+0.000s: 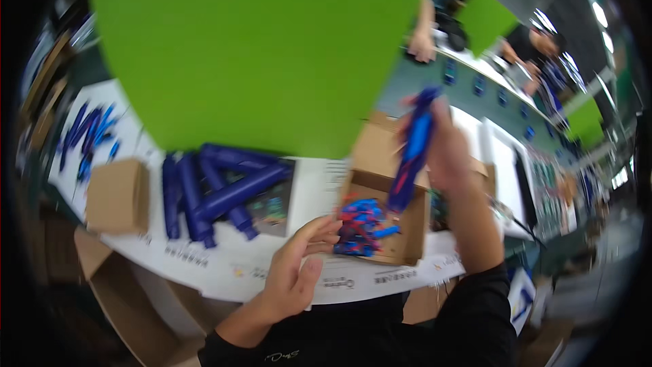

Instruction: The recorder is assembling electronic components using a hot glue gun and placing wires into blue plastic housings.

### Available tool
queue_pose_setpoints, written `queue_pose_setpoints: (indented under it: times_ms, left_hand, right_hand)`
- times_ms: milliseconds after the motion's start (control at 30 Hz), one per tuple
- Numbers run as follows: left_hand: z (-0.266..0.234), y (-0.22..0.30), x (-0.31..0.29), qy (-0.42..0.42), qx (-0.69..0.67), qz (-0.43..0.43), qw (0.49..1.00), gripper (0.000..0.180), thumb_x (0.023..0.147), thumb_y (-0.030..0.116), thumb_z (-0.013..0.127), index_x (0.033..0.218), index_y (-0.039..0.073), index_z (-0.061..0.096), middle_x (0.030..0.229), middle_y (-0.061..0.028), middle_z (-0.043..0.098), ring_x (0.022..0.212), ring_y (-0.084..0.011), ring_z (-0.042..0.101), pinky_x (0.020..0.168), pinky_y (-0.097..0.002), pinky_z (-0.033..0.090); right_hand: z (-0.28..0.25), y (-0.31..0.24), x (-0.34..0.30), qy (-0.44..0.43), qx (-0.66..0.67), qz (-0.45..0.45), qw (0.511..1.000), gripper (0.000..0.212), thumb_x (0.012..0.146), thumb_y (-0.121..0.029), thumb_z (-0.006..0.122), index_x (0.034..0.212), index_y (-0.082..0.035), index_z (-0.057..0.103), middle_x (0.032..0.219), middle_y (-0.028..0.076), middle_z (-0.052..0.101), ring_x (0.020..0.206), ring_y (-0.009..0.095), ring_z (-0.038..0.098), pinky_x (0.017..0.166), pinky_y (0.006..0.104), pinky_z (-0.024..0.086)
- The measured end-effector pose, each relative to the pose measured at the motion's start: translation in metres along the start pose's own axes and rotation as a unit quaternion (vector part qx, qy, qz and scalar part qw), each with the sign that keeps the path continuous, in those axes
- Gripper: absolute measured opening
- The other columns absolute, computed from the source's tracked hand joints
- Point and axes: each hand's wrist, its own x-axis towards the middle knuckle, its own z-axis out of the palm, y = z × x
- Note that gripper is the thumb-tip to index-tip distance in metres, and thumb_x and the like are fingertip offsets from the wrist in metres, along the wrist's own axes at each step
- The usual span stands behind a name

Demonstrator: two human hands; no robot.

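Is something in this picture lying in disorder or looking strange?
The dark blue tubes on the white table lie crossed over each other, not in a row. The small blue and red parts in the open cardboard box are a loose jumble. Nothing looks spilled or damaged.

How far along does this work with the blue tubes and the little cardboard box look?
Done, it seems: a pile of blue tubes lies on the white table. In hand: the right hand holds a blue-and-red piece raised above the open cardboard box, while the left hand rests by the box. Left: more blue-and-red pieces sit in that box. The picture is blurred, so details stay unclear.
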Motion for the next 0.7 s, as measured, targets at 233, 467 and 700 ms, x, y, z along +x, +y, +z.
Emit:
queue_pose_setpoints:
  times_ms: [233, 467, 700]
  left_hand:
    - [-0.074, 0.035, 0.02, 0.145, 0.538, 0.111, 0.823, 0.037, 0.072, 0.011, 0.067, 0.106, 0.001, 0.057, 0.099, -0.0114, 0.058, 0.089, -0.0256, 0.052, 0.076, -0.0347, 0.042]
    - [-0.092, 0.014, 0.05, 0.032, 0.69, 0.049, 0.721, 0.042, 0.068, 0.014, 0.071, 0.106, 0.004, 0.058, 0.098, -0.0072, 0.06, 0.094, -0.0276, 0.052, 0.078, -0.0403, 0.039]
    - [-0.057, 0.071, 0.029, 0.194, 0.429, 0.176, 0.865, 0.048, 0.066, -0.001, 0.067, 0.112, -0.003, 0.053, 0.102, -0.016, 0.056, 0.097, -0.0299, 0.053, 0.085, -0.0355, 0.042]
  right_hand:
    - [-0.174, 0.027, 0.209, 0.298, -0.029, 0.051, 0.953, 0.026, 0.097, -0.028, 0.037, 0.1, -0.007, 0.052, 0.088, 0.008, 0.056, 0.077, 0.023, 0.058, 0.068, 0.0462, 0.051]
    - [-0.243, 0.049, 0.225, 0.373, -0.407, 0.009, 0.834, 0.026, 0.085, -0.022, 0.051, 0.1, -0.003, 0.062, 0.08, 0.008, 0.061, 0.065, 0.014, 0.058, 0.053, 0.0282, 0.047]
    - [-0.126, -0.046, 0.016, 0.073, -0.414, 0.023, 0.907, 0.024, 0.084, -0.019, 0.052, 0.089, -0.001, 0.068, 0.069, 0.007, 0.064, 0.055, 0.013, 0.061, 0.053, 0.0245, 0.051]
